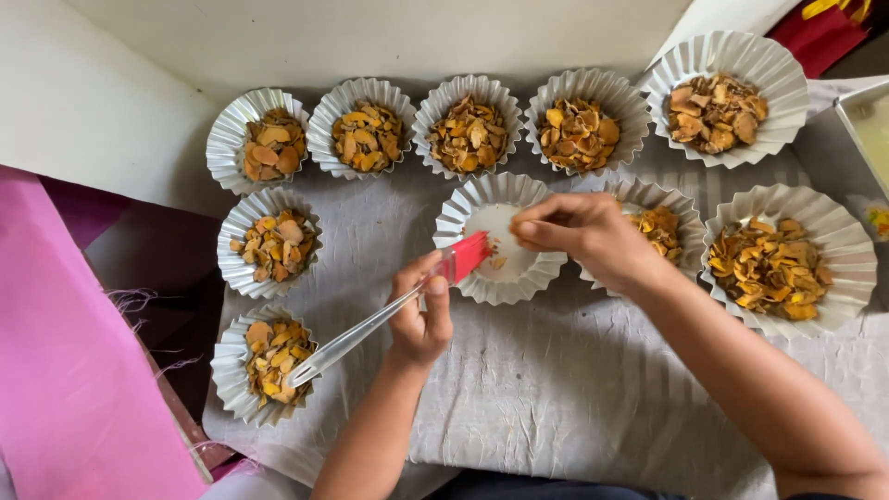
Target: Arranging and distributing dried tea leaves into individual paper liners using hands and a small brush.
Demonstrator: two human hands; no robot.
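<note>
White fluted paper cup [482,282], nearly empty, sits mid-cloth. My right hand [593,236] hovers over its right rim, fingertips pinched together. My left hand [421,319] clamps a clear-handled red silicone brush [463,259]; the handle slants down-left away from the cup, the red head over its left rim.

Across the middle and bottom of the frame, a wrinkled grey cloth [556,389], lit by soft, even light. Along the top, a plain white wall [370,37]. At upper left, a slanted white board [83,111]. At lower left, a big pink sheet [65,370] with loose threads on its edge. Between the two, a dark gap [176,278]. At the upper right corner, something red [820,37]. At the right edge, a pale box [870,120].
</note>
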